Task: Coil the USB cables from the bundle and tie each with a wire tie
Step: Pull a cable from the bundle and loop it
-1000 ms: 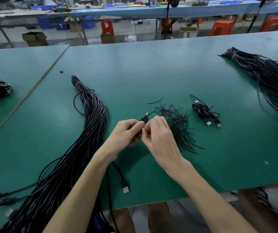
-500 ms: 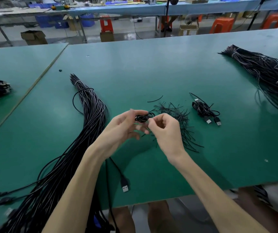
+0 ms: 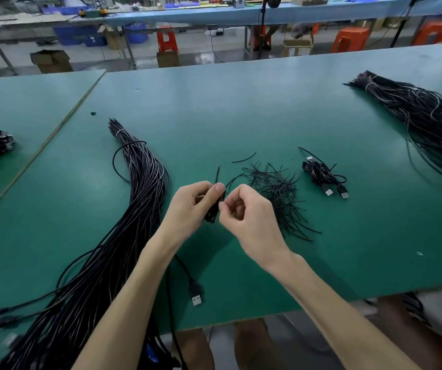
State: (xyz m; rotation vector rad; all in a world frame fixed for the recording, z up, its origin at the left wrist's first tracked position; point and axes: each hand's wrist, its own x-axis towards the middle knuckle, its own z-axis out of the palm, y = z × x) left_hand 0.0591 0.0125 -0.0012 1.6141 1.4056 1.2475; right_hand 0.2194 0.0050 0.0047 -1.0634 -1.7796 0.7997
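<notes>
— Green workbench [image 3: 241,108], factory hall behind. What are your hands doing?
— My left hand [image 3: 190,206] grips a coiled cable [image 3: 212,212]; my right hand [image 3: 250,221] pinches its wire tie [image 3: 217,172]. To my left lies the bundle [image 3: 139,198].

A small black coiled cable [image 3: 212,212] is standing upright in the left hand [image 3: 189,206], a wire tie [image 3: 217,173] seemingly wrapping it. The long bundle [image 3: 139,198] is lying left on the worktop [image 3: 241,116]; loose ties [image 3: 276,188] and a tied coil [image 3: 318,173] are lying right.
</notes>
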